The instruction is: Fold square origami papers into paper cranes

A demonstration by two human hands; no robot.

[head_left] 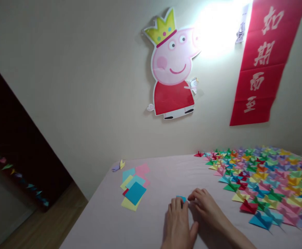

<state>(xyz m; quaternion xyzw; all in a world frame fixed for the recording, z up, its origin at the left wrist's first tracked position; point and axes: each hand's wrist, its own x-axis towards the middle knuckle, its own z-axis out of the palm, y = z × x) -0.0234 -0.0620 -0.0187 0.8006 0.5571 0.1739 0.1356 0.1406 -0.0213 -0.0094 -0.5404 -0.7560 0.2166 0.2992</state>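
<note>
A small piece of blue paper (181, 198) lies on the pink-covered table, mostly hidden under my fingers. My left hand (177, 221) rests palm down over it, fingers stretched forward and thumb out to the side. Just right of the paper, my right hand (206, 204) is bent at the knuckles, with its fingertips by the paper's right edge and nothing visible in them. Whether those fingertips touch the paper I cannot tell.
Loose paper squares (135, 193) in several colours overlap on the left. Behind them stand small folded pieces, one yellow (122, 164). Rows of colourful folded paper cranes (267, 188) cover the table's right side. A wall with a pig cutout (174, 98) rises behind the table (109, 221).
</note>
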